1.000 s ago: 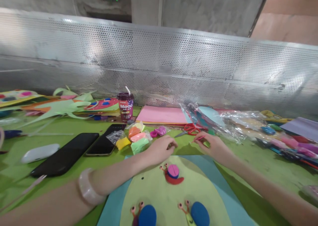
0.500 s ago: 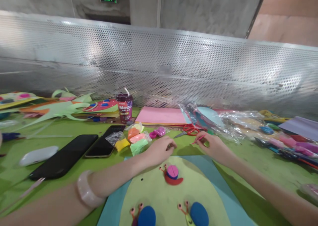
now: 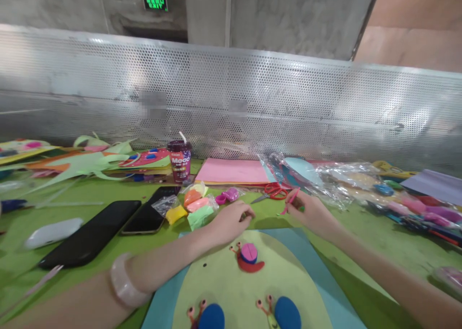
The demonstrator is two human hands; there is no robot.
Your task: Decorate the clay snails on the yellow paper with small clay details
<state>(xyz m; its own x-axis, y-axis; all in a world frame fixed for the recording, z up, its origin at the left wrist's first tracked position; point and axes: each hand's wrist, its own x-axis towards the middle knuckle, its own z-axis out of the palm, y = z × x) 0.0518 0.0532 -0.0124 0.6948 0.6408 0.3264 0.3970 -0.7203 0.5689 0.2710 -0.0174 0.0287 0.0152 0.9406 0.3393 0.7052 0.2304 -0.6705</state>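
My right hand (image 3: 306,208) pinches a thin pink clay modelling tool (image 3: 290,201), its tip angled down to the left just above the green table. Beyond the top edge of the paper picture my left hand (image 3: 236,218) is curled, thumb and fingers together; whatever they hold is hidden. A light-green round sheet on blue paper (image 3: 310,252) lies under my forearms. On it sit a red clay snail with a pink and blue shell (image 3: 249,253) and two snails with blue shells, one at left (image 3: 211,315) and one at right (image 3: 288,312).
Red-handled scissors (image 3: 270,192) lie behind my hands, beside packets of coloured clay (image 3: 200,216). Two dark phones (image 3: 94,230) and a white case (image 3: 54,232) are at left. A purple drink cup (image 3: 179,161) stands near pink paper (image 3: 234,170). Plastic wrapping (image 3: 335,175) lies at right.
The pink tool in my right hand has swung more upright, with more of it showing. My left hand stays nearly where it was; the view has shifted slightly.
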